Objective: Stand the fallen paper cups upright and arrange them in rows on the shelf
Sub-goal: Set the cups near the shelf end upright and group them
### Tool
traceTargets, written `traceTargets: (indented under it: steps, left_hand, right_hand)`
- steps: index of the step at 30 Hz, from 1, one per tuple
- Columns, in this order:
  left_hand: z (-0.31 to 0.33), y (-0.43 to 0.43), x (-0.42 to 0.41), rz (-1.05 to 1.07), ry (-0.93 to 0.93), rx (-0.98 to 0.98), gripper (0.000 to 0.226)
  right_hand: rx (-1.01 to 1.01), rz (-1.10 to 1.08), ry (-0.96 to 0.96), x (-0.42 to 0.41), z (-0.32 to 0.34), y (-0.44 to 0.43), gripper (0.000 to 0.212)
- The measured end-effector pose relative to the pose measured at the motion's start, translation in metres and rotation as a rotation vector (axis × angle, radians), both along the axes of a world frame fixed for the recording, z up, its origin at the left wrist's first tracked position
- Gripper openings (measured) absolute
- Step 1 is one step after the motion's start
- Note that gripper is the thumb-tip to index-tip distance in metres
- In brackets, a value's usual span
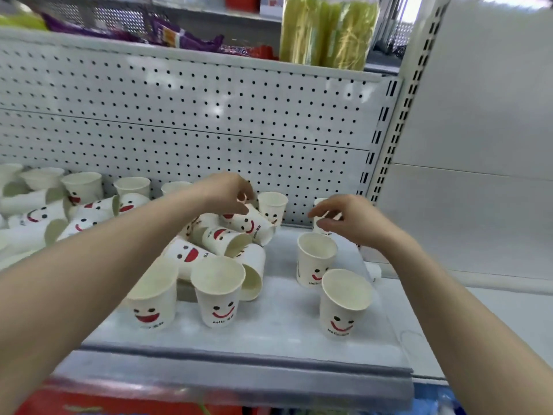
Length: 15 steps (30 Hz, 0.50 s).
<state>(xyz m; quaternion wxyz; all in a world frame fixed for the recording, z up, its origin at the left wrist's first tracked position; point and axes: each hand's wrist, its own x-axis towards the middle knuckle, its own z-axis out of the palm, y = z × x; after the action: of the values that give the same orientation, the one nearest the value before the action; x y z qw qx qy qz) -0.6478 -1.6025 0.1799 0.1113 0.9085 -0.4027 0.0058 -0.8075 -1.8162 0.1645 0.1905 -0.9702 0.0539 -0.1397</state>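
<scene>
White paper cups with red smiley faces cover a pale shelf (281,327). Along the right side stand two upright cups (316,260) (344,304), and my right hand (351,221) curls its fingers and thumb round a third upright cup (320,202) at the back right. In the middle, several cups lie in a fallen pile (215,244). My left hand (226,193) pinches the raised base end of a tilted fallen cup (254,226) on top of that pile. Another upright cup (273,205) stands just behind it, and two upright cups (217,292) (153,299) stand at the front.
More cups (83,211), some fallen and some upright, crowd the shelf's left part. A white pegboard (209,115) closes the back and a slotted post (398,115) bounds the right. The upper shelf holds yellow-green packs (329,31) and purple packets (185,40).
</scene>
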Motion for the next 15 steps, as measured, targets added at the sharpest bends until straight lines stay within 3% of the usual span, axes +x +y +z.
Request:
traceTargets:
  steps: [10,15]
  left_hand:
    - [-0.005,0.026,0.078,-0.166,-0.079,0.104,0.037]
    - [-0.006,0.034,0.068,-0.273,-0.184,0.166,0.033]
  right_hand:
    - [-0.432,0.104,0.176,0.134,0.007,0.045,0.036]
    - [-0.557,0.178,0.268,0.152,-0.002,0.058,0.04]
